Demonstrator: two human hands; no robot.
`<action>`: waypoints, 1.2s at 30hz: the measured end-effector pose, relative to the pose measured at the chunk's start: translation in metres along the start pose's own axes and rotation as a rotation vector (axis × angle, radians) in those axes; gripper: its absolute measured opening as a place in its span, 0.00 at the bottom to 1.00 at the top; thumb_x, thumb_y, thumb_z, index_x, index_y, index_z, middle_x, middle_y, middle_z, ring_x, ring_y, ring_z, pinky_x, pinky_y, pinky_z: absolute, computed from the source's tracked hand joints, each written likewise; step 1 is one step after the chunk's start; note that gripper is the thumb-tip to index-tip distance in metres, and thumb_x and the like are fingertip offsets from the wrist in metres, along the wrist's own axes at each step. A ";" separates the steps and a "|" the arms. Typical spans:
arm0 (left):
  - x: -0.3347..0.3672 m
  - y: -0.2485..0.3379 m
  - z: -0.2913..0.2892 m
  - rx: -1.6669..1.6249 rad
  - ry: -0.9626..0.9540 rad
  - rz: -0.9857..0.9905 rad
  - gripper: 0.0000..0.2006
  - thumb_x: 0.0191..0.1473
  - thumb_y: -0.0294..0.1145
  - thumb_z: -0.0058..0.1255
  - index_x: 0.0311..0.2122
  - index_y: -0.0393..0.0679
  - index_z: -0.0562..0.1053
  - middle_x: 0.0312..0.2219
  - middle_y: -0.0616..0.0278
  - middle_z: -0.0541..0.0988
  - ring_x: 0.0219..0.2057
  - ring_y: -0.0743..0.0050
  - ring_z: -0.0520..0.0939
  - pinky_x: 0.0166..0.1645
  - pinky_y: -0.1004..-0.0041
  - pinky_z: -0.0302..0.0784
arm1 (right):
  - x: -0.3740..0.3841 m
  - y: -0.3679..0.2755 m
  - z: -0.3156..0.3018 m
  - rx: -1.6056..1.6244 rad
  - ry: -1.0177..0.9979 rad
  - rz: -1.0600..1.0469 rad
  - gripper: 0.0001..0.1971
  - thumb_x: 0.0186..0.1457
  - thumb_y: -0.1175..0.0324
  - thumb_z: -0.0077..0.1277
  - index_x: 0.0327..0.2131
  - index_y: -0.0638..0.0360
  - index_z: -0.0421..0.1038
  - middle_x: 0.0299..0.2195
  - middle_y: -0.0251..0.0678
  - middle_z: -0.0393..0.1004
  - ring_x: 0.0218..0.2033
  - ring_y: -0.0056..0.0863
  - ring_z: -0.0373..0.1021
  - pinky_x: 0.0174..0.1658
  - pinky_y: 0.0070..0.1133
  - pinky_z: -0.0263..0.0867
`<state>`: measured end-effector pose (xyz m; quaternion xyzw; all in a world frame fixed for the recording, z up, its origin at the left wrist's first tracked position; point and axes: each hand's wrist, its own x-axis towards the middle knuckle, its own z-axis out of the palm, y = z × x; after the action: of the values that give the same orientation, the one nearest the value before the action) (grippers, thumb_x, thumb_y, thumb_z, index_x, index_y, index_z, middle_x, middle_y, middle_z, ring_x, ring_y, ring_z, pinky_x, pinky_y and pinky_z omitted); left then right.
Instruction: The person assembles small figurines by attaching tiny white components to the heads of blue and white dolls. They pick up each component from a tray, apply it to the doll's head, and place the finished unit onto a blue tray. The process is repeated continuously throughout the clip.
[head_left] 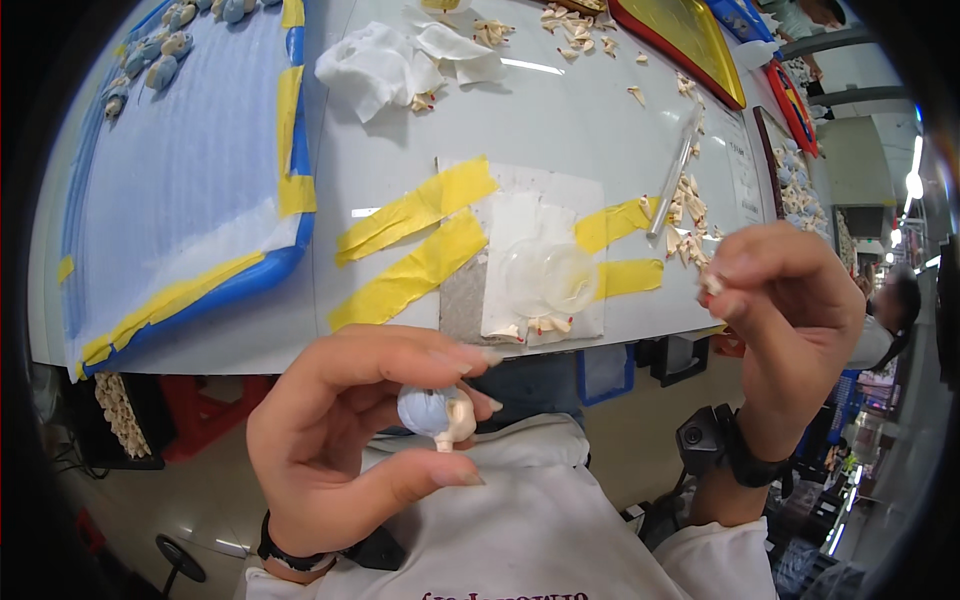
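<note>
Between the thumb and fingers of my left hand (360,420) is a small figurine (436,412), light blue on one side and cream on the other. It is held in front of my body, just off the table's near edge. My right hand (790,300), raised at the right, pinches a tiny cream piece (712,285) with a bit of red on it. The two hands are well apart. Beyond them on the table, a clear round shallow dish (550,278) sits on a white pad held by yellow tape (415,210). A few cream pieces (548,325) lie at the pad's near edge.
A blue-rimmed tray (180,190) at the left bears several blue-and-cream figurines (165,60). Crumpled white tissue (380,70) lies at the back. On the right are scattered cream pieces (688,205), a clear rod (675,170) and a red-rimmed yellow tray (690,45).
</note>
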<state>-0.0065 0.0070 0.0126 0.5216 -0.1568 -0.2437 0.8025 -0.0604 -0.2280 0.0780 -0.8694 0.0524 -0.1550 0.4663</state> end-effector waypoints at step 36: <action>0.009 -0.012 0.002 0.084 -0.184 0.269 0.15 0.42 0.26 0.61 0.35 0.35 0.69 0.35 0.47 0.71 0.32 0.68 0.77 0.41 0.74 0.74 | -0.015 -0.021 0.049 0.192 -0.229 -0.063 0.11 0.36 0.78 0.62 0.23 0.54 0.69 0.26 0.33 0.64 0.24 0.17 0.61 0.28 0.12 0.56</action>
<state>-0.0024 -0.0031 0.0026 0.5045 -0.3081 -0.1740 0.7876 -0.0600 -0.1738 0.0669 -0.8339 -0.0438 -0.0736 0.5452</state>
